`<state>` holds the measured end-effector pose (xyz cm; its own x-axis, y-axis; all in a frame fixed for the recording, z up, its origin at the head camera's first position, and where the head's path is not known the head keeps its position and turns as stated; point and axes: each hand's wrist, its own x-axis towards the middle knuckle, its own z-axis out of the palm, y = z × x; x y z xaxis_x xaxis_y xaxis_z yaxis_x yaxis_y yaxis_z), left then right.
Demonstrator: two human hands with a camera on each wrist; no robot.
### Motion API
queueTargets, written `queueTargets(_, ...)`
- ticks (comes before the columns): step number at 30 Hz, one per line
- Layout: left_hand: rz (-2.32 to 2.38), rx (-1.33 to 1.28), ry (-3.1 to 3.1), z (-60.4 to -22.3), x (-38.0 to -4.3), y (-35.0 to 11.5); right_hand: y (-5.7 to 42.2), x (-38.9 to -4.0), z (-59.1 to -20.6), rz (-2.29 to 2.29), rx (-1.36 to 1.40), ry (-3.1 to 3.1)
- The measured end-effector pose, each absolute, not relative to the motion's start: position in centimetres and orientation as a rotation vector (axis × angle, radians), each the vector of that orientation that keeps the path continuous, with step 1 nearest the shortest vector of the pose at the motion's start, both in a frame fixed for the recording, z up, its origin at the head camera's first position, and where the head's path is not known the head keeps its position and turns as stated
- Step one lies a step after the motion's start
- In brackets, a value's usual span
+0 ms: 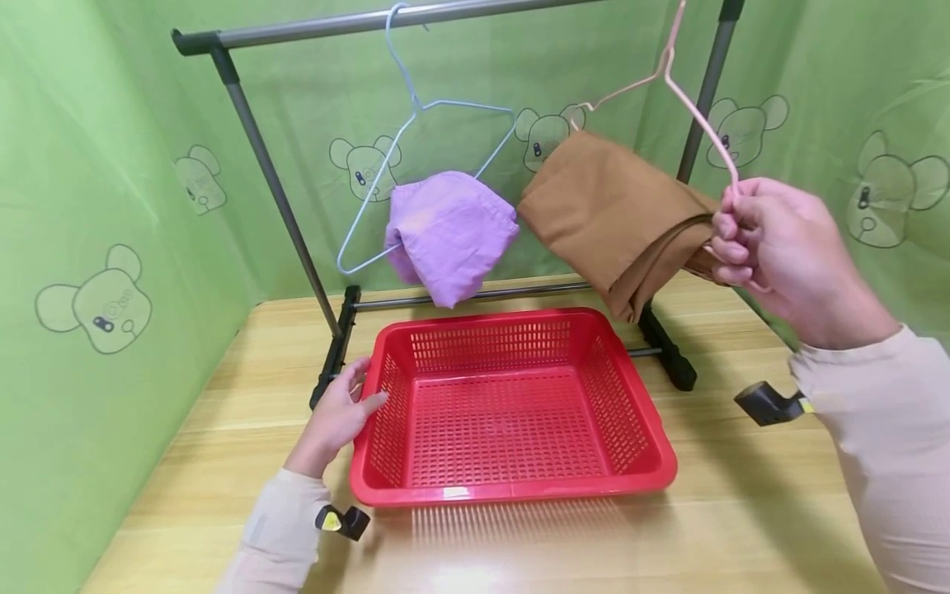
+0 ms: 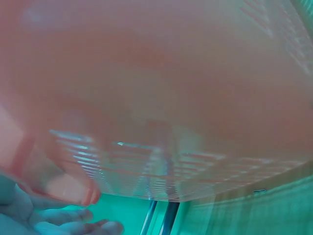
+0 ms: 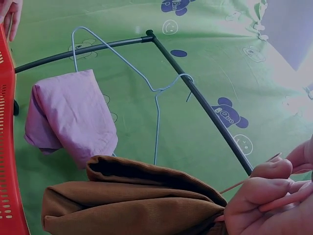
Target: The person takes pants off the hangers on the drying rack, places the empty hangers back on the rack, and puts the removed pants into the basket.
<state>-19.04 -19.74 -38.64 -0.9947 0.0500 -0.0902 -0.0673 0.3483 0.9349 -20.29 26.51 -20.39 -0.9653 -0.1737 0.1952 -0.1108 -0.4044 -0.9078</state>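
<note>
My right hand (image 1: 779,247) grips one side of a pink clothes hanger (image 1: 693,111). Folded brown cloth (image 1: 609,214), perhaps trousers, hangs over the hanger's lower bar, close to my fingers. In the right wrist view the same brown cloth (image 3: 132,205) bunches beside the fingers of my right hand (image 3: 274,191). On the left, my left hand (image 1: 337,417) holds the side rim of a red plastic basket (image 1: 512,491), thumb over the rim and fingers outside. Nothing lies inside the basket. The basket's wall (image 2: 161,98) fills most of the left wrist view.
A blue hanger (image 1: 371,190) with a folded purple cloth (image 1: 453,235) hangs from the rack's top bar (image 1: 312,29). The rack's dark feet (image 1: 671,359) stand on the wooden table (image 1: 215,462) behind the basket. Green curtain (image 1: 67,206) surrounds the table.
</note>
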Motion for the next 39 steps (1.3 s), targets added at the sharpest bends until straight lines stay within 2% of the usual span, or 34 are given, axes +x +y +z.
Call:
queueTargets(9,1.734,-0.006,2.495,-38.0,-19.1,-19.6,26.5,-19.7,-21.2,-2.571,-0.443,1.685)
queueTargets(19,1.710,-0.039,2.526,-35.6,-18.8,-19.5,26.2,-19.7,-21.7,-2.536,-0.462,1.679)
queueTargets(26,1.693,0.079,2.524,-33.5,-18.4,-19.8,26.2,-19.5,-22.0,-2.534,-0.476,1.685)
queueTargets(39,1.667,0.144,2.543,-31.3,-18.6,-19.8,26.0,-19.1,-22.3,-2.515,-0.484,1.688)
